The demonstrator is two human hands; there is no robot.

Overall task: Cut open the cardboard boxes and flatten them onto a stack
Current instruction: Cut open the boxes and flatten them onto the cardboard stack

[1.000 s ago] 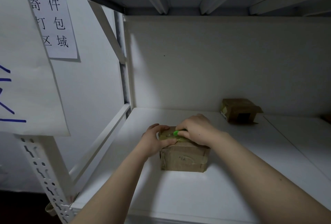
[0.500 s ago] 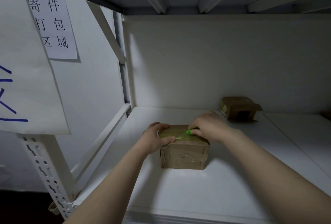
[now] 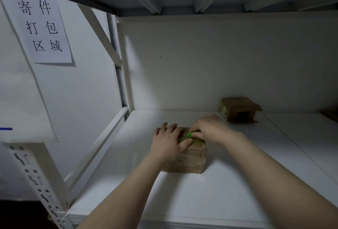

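Sitting toward the left end of the white shelf (image 3: 228,201), the taped cardboard box (image 3: 192,157) was upright and closed, with glossy tape crossing its near face. The left hand (image 3: 167,142) lay flat on the left half of its top, fingers straight and spread, pressing down, the thumb reaching along the near top edge. The right hand (image 3: 210,130) was curled round a green cutter (image 3: 190,134) over the right half of the top. Only the green tip showed past the fingers, and the blade could not be made out. That tip pointed left and sat just beside the left thumb.

The box's longer side appeared to run left to right, so a cut along the top would likely travel on the line between the two hands. The bracing thumb looked exposed to a slip.

A second cardboard box (image 3: 238,108), its flaps loose, stood against the back wall to the right, well apart. On the side wall a paper sign (image 3: 44,27) read 寄件 打包 区域. A larger sheet (image 3: 23,91) nearer the camera showed only a blue stroke. Markings on the near box's face were too dim to read.
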